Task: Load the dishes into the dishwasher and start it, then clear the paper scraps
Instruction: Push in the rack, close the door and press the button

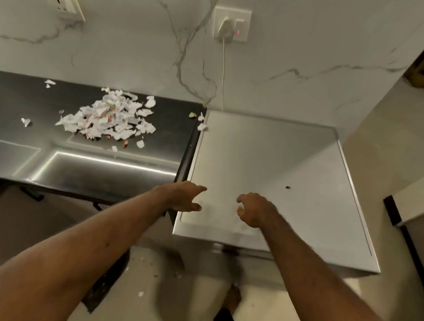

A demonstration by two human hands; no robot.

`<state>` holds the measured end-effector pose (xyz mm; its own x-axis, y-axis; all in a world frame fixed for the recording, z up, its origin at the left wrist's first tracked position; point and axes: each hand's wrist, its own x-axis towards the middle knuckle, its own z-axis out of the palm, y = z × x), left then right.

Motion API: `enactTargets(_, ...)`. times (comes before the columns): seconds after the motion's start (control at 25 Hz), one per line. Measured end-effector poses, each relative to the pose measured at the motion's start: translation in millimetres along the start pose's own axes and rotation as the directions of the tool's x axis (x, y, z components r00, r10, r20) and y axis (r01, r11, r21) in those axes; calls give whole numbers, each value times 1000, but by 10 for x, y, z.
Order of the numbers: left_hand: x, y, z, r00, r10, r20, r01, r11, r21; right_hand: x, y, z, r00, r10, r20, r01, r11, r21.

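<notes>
Both my arms reach forward from the bottom of the frame over the silver top of the dishwasher, which fills the centre right. My left hand hovers at its left front edge, fingers spread and loosely curled, holding nothing. My right hand hangs just beside it, also half open and empty, the two near each other but apart. The paper scraps lie heaped on the dark counter in the upper left, well apart from my hands, with a few stray bits scattered around the pile and on the floor at lower centre.
</notes>
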<state>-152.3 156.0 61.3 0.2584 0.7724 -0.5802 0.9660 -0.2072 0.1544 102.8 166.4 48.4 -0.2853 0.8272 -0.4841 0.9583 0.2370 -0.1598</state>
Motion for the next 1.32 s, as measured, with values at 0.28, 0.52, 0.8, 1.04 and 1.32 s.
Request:
enactTargets(0.28,-441,231,891,998,13,-58,-2,983,185,-531,-65,583,1000,18,-2,-18,998,67)
enactTargets(0.52,-404,394,1304,957,-14,-290,132,910,392,-494,30,684,999,-19,-48,23,997,75)
enactTargets(0.8,-211,495,1662,881,-45,-471,243,898,367,-472,90,780,992,-54,-113,59,998,33)
enactTargets(1.04,-129,444,1822,811,-30,-585,259,914,312,-402,129,781,992,-64,-107,63,998,-10)
enactTargets(1.32,-124,463,1876,784,-57,-618,269,929,256,-396,152,788,992,-62,-112,59,998,-29)
